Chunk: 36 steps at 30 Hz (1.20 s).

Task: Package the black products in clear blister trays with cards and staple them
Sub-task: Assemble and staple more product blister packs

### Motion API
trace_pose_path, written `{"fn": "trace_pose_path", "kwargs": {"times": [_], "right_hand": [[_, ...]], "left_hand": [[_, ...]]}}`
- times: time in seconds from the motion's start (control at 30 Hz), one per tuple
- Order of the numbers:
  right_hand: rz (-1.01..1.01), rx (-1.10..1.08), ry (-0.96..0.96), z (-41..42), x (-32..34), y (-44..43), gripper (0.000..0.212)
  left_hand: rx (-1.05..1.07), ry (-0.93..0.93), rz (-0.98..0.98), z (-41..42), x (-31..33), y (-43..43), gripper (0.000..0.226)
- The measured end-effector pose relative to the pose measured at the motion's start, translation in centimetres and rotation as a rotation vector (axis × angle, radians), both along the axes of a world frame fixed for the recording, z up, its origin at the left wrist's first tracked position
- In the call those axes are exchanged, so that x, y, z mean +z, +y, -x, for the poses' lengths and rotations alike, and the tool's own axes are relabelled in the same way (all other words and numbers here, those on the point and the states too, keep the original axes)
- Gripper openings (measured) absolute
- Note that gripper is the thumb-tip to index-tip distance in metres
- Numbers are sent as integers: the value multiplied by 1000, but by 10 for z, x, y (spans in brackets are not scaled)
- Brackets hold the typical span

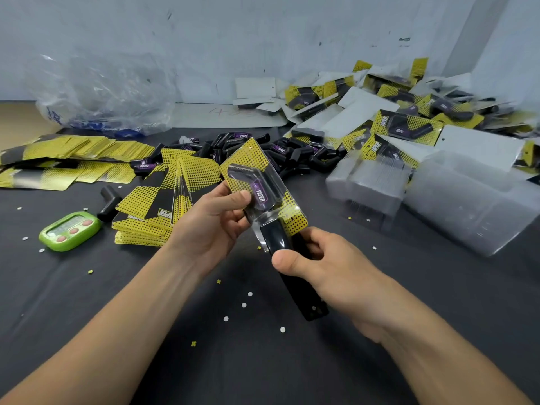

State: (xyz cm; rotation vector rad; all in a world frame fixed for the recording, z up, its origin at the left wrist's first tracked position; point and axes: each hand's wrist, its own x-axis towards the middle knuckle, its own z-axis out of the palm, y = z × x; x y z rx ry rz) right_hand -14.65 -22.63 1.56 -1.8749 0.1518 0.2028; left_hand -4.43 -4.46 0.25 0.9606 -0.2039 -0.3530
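A sealed clear blister pack (263, 182) is held tilted above the middle of the dark tabletop (146, 317), where it is pinched by the left hand (213, 217), the thumb laid across the plastic bubble and the fingers curled behind the backing. Inside the bubble an angled black product (233, 174) with a purple label reading "TAPER" is seen against a yellow card (251, 156) printed with a black dot pattern. The pack's lower edge is set between the jaws of a glossy black stapler (276, 236), which is gripped by the right hand (315, 258), fingers wrapped around the body and thumb pressed on top. Behind the pack, a heap of loose black products (292, 153) is spread toward the far edge. A fanned stack of cards (157, 206) is placed just left of the pack, and more cards (73, 153) are strewn toward the far left corner. Stacked clear trays (377, 182) are lined up along the right edge, with finished packs (409, 121) piled in the far right corner. A green timer (70, 230) is set near the left edge, and small paper dots (244, 304) are scattered over the tabletop.
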Motion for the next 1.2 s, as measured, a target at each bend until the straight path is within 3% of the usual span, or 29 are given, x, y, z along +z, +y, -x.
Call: {"fn": "trace_pose_path", "kwargs": {"times": [0.13,0.4,0.63,0.93,1.03,1.1,1.2], "right_hand": [[14,-2,-4,0,0,0,70],[14,-22,-24,0,-1,2,67],[30,-121,-44,2,-3,10,41],[-31,-174,-12,-3,-5,13,46],[-90,-45,72,-5,-2,4,35],[-106,76,159,-3,4,-7,38],[85,108,180,-1,10,-24,40]], "left_hand": [[18,2,-19,0,0,-1,37],[32,0,-71,1,3,-2,39],[48,-20,-58,1,2,-3,40],[61,-25,-52,4,5,-5,39],[67,-19,-56,4,4,-5,39],[120,-15,-86,4,4,-5,34],[258,12,-127,-1,4,-3,25]]}}
